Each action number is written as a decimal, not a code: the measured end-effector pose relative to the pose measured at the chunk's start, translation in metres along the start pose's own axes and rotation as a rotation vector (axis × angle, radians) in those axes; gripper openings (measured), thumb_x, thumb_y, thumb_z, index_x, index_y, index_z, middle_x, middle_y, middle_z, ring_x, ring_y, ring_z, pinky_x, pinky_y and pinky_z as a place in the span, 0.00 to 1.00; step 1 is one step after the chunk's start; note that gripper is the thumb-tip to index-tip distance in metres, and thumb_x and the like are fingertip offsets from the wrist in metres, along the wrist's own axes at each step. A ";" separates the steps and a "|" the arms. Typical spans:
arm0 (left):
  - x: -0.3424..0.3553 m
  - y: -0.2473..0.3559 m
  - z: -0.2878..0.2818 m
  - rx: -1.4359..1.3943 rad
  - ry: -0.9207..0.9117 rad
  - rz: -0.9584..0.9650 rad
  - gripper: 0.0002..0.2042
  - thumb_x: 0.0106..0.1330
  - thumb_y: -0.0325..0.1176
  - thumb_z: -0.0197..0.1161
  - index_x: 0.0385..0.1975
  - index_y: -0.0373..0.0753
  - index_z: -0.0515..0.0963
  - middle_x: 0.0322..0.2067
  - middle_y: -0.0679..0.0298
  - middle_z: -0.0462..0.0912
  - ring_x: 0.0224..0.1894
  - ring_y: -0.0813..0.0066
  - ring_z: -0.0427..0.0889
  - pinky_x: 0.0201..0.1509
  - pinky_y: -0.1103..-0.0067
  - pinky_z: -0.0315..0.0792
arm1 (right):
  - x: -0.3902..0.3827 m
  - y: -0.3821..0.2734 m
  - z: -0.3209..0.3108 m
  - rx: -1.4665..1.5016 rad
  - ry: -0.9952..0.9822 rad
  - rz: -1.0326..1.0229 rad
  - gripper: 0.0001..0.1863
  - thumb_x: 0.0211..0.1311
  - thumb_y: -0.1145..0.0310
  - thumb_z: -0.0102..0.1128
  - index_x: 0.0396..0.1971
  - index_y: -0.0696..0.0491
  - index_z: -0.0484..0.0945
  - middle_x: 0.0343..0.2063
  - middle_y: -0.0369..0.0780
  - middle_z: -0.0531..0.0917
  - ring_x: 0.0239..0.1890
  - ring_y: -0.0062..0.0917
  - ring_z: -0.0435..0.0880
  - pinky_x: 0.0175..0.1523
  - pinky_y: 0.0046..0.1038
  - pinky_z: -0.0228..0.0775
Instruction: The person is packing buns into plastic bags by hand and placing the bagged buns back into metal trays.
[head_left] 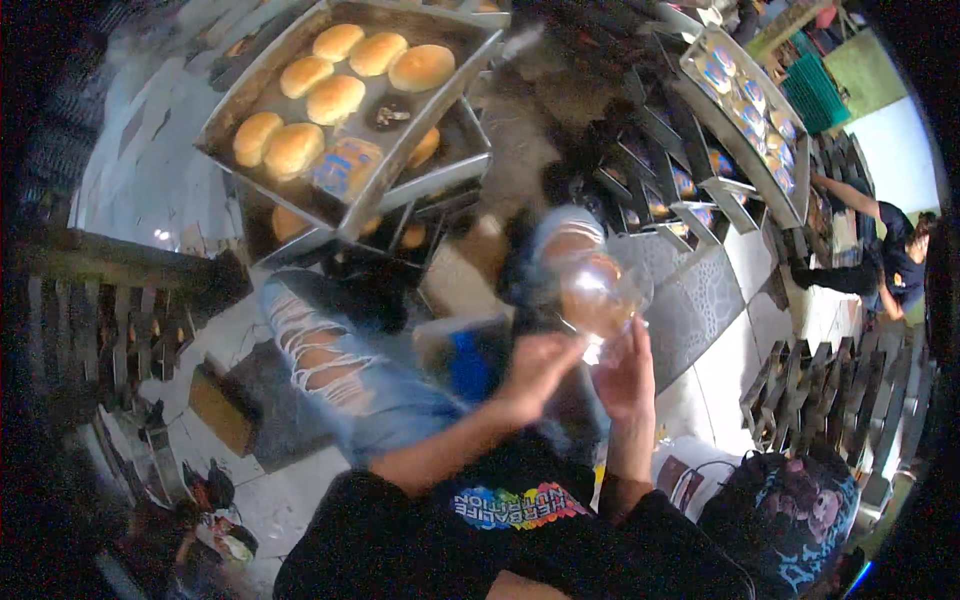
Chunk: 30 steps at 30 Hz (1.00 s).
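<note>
A bread bun in a clear plastic bag is held up in front of my knees, its clear film catching the light. My left hand pinches the near edge of the bag. Cupped along the bag's lower right side, my right hand grips it with thumb and fingers; blur hides the exact fingertips. Beyond my left knee, a metal tray holds several unwrapped golden buns and one bagged bun with blue print at its near corner.
More trays with buns are stacked under that tray. At the far right, a long tray of bagged buns tops other stacked trays. A person bends beside racks. A dark backpack lies lower right; a blue item sits between my legs.
</note>
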<state>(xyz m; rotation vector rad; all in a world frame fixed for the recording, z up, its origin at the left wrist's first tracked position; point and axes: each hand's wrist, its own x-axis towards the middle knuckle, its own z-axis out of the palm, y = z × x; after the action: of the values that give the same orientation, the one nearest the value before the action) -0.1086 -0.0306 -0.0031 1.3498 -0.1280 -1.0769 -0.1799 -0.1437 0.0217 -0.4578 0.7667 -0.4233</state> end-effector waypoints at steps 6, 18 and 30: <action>0.009 -0.002 -0.075 0.474 0.233 0.547 0.09 0.54 0.29 0.60 0.36 0.38 0.76 0.31 0.61 0.78 0.30 0.74 0.76 0.38 0.79 0.71 | 0.063 0.003 0.134 -1.170 -0.530 -0.895 0.32 0.41 0.79 0.57 0.53 0.56 0.62 0.47 0.44 0.73 0.48 0.36 0.72 0.54 0.29 0.63; -0.001 -0.082 -0.156 1.177 0.335 0.316 0.13 0.47 0.34 0.62 0.35 0.42 0.77 0.33 0.57 0.70 0.37 0.61 0.70 0.43 0.72 0.66 | 0.056 0.062 0.198 -1.390 -1.342 -0.337 0.28 0.50 0.62 0.59 0.51 0.57 0.66 0.46 0.48 0.74 0.49 0.32 0.72 0.54 0.28 0.63; -0.002 -0.033 -0.125 1.212 0.178 0.292 0.15 0.41 0.39 0.66 0.27 0.39 0.75 0.29 0.58 0.75 0.36 0.57 0.74 0.39 0.66 0.69 | 0.137 0.061 0.046 -1.153 -0.619 -0.478 0.16 0.53 0.66 0.56 0.38 0.62 0.74 0.35 0.47 0.80 0.36 0.27 0.79 0.39 0.26 0.69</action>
<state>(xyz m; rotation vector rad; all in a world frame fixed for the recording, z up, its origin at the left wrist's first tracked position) -0.0486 0.0654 -0.0648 2.3842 -0.9256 -0.5778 -0.0455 -0.1538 -0.0579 -1.7831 0.2090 -0.2109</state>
